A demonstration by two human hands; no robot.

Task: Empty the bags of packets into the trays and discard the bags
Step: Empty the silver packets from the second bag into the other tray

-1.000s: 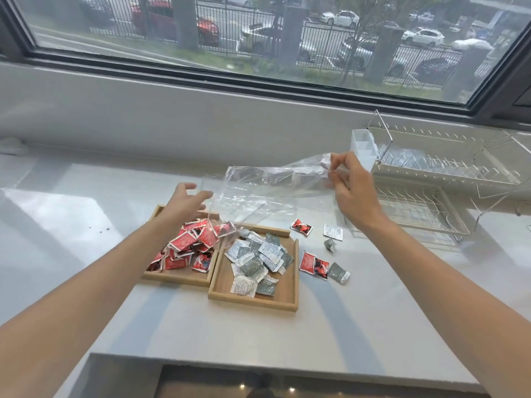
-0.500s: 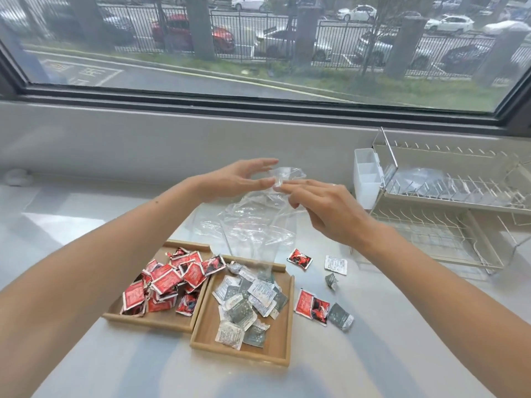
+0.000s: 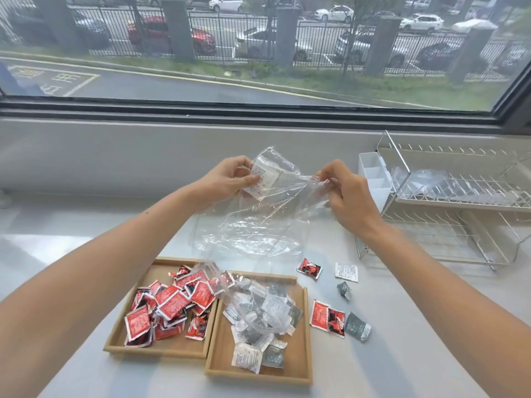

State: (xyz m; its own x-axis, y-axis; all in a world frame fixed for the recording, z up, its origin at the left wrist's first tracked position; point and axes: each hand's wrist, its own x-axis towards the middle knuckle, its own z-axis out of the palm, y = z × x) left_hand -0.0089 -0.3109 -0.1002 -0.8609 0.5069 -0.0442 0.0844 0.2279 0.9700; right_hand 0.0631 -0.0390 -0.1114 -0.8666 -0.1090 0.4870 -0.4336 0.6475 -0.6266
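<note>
Almost emptied, the clear bag (image 3: 258,225) hangs stretched in the air, gripped at both upper ends.
The left hand (image 3: 227,179) pinches one upper corner, where a white printed piece (image 3: 263,179) shows through the film; I cannot tell whether it is a last packet or a label. The right hand (image 3: 347,196) pinches the opposite edge. The bag's lower end drapes onto the right tray (image 3: 258,377) of white and grey packets (image 3: 247,359), beside the left tray (image 3: 161,350) of red packets (image 3: 172,305). Emptying looks finished apart from that white piece, so the next move calls for checking or shaking it loose, then discarding the bag. Stray packets (image 3: 327,314) lie on the surface (image 3: 402,354) to the right. The print on the packets is too small to read.
</note>
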